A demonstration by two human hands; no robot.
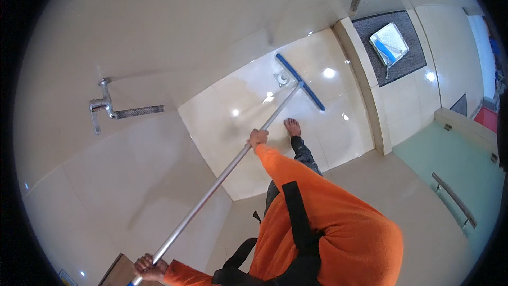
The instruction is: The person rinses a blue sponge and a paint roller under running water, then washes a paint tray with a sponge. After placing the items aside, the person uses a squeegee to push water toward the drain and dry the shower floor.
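A long floor squeegee (211,190) runs diagonally from the lower left up to the middle of the view, with a silver pole and a wide blue blade (313,94). My left hand (151,268) is closed round the pole near its upper end, where a bit of blue shows. Farther down, my right hand (258,137) grips the same pole, its orange-sleeved arm reaching forward. The blade rests on the wet, shiny tiled floor (333,132), just right of a round floor drain (283,78).
My bare foot (292,127) stands close to the pole. A raised curb (365,90) borders the floor on the right; beyond it a dark mat (407,69) carries a white tray-like item (389,42). A wall tap (108,103) sticks out at left. A frosted glass door (439,164) stands at right.
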